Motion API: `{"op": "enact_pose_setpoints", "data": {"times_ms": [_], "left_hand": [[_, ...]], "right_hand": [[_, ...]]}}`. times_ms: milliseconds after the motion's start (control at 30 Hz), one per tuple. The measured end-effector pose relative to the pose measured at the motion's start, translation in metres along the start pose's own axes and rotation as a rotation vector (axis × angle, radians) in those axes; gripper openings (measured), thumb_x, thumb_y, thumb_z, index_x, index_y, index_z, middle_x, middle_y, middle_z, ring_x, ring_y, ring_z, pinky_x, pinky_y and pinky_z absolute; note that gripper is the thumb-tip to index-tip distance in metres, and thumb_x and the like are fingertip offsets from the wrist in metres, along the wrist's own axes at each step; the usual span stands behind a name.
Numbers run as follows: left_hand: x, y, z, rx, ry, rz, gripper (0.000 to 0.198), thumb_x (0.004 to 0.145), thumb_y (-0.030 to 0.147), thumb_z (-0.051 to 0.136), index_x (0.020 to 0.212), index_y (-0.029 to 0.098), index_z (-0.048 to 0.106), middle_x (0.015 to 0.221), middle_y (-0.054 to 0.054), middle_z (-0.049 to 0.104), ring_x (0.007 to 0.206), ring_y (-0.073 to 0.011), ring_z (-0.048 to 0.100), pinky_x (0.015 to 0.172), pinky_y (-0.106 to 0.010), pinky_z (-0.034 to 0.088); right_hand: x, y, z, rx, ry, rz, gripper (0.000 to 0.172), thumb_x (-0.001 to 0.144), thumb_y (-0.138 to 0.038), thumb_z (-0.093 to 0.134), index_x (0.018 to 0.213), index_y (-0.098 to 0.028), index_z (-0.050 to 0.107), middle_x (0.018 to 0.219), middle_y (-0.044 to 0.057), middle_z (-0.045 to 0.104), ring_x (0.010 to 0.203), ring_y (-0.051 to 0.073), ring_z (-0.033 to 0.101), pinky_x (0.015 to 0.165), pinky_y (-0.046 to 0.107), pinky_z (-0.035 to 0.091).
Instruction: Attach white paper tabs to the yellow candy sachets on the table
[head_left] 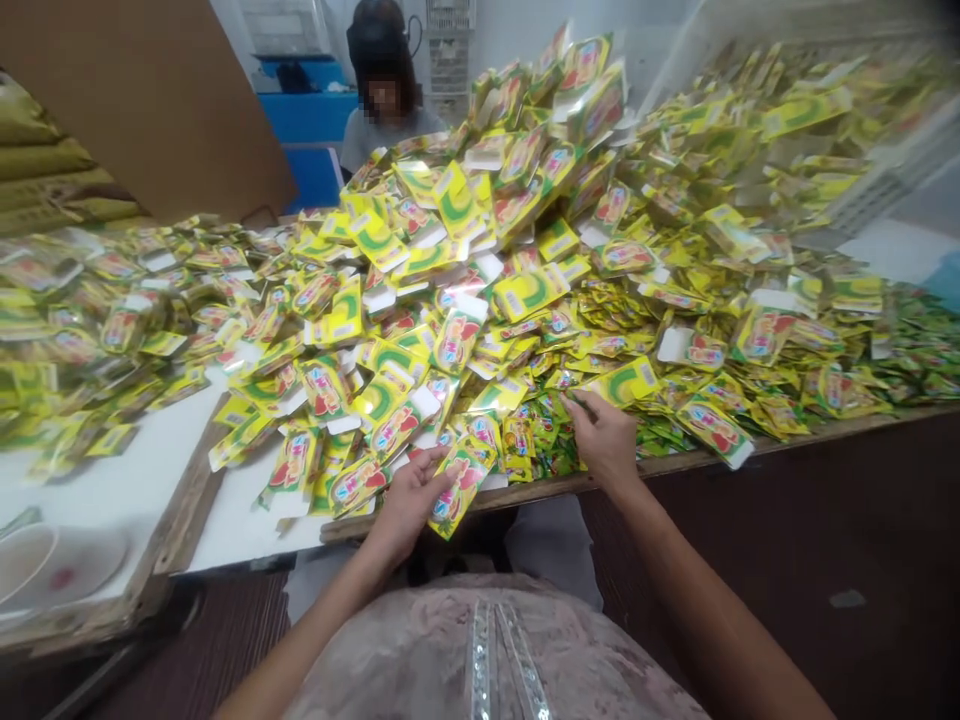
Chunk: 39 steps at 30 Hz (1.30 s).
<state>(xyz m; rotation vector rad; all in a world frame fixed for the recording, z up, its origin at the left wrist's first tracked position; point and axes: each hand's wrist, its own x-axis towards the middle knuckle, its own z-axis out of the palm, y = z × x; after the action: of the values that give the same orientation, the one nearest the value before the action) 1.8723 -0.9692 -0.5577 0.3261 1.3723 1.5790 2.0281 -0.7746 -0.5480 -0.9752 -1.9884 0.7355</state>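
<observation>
A huge heap of yellow-green packets (pixel 525 220) covers the white table (pixel 127 480). My left hand (pixel 409 500) is closed on one yellow-green packet (pixel 459 490) at the table's near edge, thumb on top of it. My right hand (pixel 604 435) rests palm down in the pile a little to the right, its fingers curled and pinching into small green sachets (pixel 551 440). What those fingers hold is hidden among the sachets.
A person (pixel 386 100) sits across the table behind the heap. A brown cardboard sheet (pixel 157 100) leans at the back left. A clear plastic crate (pixel 810 110) of packets tilts at the right. A white bowl (pixel 45 565) stands at the left near edge.
</observation>
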Motion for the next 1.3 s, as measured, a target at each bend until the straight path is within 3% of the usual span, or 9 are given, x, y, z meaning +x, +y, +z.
{"op": "enact_pose_setpoints", "data": {"times_ms": [133, 333, 467, 633, 733, 900, 1000, 1133, 1300], "left_hand": [[0.002, -0.002, -0.002, 0.058, -0.024, 0.03, 0.052, 0.061, 0.041, 0.079, 0.103, 0.015, 0.061, 0.078, -0.003, 0.071, 0.069, -0.0156, 0.064, 0.068, -0.026, 0.049], [-0.003, -0.001, -0.004, 0.072, -0.151, 0.029, 0.048, 0.063, 0.041, 0.078, 0.102, 0.015, 0.065, 0.084, -0.005, 0.072, 0.078, -0.0196, 0.067, 0.076, -0.03, 0.05], [-0.005, -0.001, -0.004, 0.066, -0.172, 0.038, 0.049, 0.063, 0.038, 0.079, 0.103, 0.015, 0.065, 0.088, -0.007, 0.073, 0.084, -0.0222, 0.067, 0.08, -0.032, 0.05], [-0.003, 0.001, -0.005, 0.026, -0.073, 0.045, 0.052, 0.06, 0.039, 0.08, 0.102, 0.014, 0.064, 0.087, -0.007, 0.073, 0.077, -0.0194, 0.067, 0.075, -0.03, 0.05], [-0.001, 0.001, -0.01, 0.0, -0.079, 0.064, 0.047, 0.064, 0.04, 0.078, 0.1, 0.014, 0.064, 0.08, -0.004, 0.072, 0.07, -0.0162, 0.065, 0.073, -0.029, 0.049], [-0.006, -0.001, -0.011, 0.054, -0.032, 0.127, 0.043, 0.065, 0.044, 0.075, 0.095, 0.014, 0.066, 0.078, -0.003, 0.069, 0.07, -0.0142, 0.06, 0.07, -0.026, 0.046], [-0.01, 0.004, -0.008, 0.124, 0.0, 0.169, 0.046, 0.064, 0.052, 0.073, 0.088, 0.013, 0.068, 0.073, -0.003, 0.066, 0.067, -0.0142, 0.057, 0.067, -0.026, 0.044], [-0.008, 0.011, -0.014, 0.119, -0.062, 0.236, 0.046, 0.071, 0.053, 0.066, 0.093, 0.013, 0.067, 0.077, -0.004, 0.065, 0.07, -0.0148, 0.057, 0.069, -0.026, 0.044], [-0.017, 0.02, -0.047, 0.426, -0.091, 0.271, 0.036, 0.074, 0.045, 0.065, 0.093, 0.015, 0.068, 0.09, -0.005, 0.068, 0.085, -0.0185, 0.059, 0.079, -0.028, 0.045]], "right_hand": [[-0.028, -0.038, 0.017, 0.376, -0.224, 0.125, 0.024, 0.078, -0.042, 0.06, 0.077, -0.019, 0.066, 0.07, 0.001, 0.063, 0.065, 0.016, 0.055, 0.061, 0.026, 0.041], [-0.043, -0.052, 0.029, 0.31, -0.389, 0.039, 0.026, 0.078, -0.039, 0.06, 0.061, -0.019, 0.061, 0.058, -0.001, 0.053, 0.057, 0.013, 0.047, 0.055, 0.025, 0.035], [-0.047, -0.052, 0.033, 0.362, -0.495, -0.026, 0.023, 0.079, -0.038, 0.062, 0.066, -0.021, 0.067, 0.068, 0.001, 0.06, 0.066, 0.015, 0.054, 0.062, 0.027, 0.04], [-0.055, -0.06, 0.04, 0.248, -0.324, -0.087, 0.021, 0.084, -0.036, 0.059, 0.077, -0.022, 0.072, 0.08, 0.005, 0.066, 0.082, 0.02, 0.054, 0.079, 0.035, 0.042], [-0.059, -0.067, 0.039, 0.155, -0.357, -0.209, 0.025, 0.09, -0.034, 0.051, 0.082, -0.022, 0.071, 0.083, 0.006, 0.067, 0.091, 0.022, 0.052, 0.084, 0.038, 0.04], [-0.067, -0.074, 0.038, 0.103, -0.371, -0.162, 0.028, 0.077, -0.045, 0.065, 0.095, -0.024, 0.068, 0.098, 0.008, 0.066, 0.104, 0.027, 0.055, 0.091, 0.045, 0.041], [-0.068, -0.068, 0.046, 0.198, -0.452, -0.113, 0.027, 0.078, -0.048, 0.06, 0.089, -0.024, 0.067, 0.114, 0.009, 0.063, 0.1, 0.027, 0.061, 0.085, 0.042, 0.048], [-0.06, -0.061, 0.069, 0.296, -0.536, 0.031, 0.037, 0.078, -0.049, 0.058, 0.104, -0.023, 0.061, 0.123, 0.013, 0.058, 0.091, 0.025, 0.066, 0.08, 0.038, 0.054], [-0.065, -0.088, 0.082, 0.475, -0.795, 0.005, 0.036, 0.083, -0.042, 0.053, 0.114, -0.024, 0.053, 0.122, 0.011, 0.059, 0.103, 0.023, 0.063, 0.083, 0.037, 0.054]]}}
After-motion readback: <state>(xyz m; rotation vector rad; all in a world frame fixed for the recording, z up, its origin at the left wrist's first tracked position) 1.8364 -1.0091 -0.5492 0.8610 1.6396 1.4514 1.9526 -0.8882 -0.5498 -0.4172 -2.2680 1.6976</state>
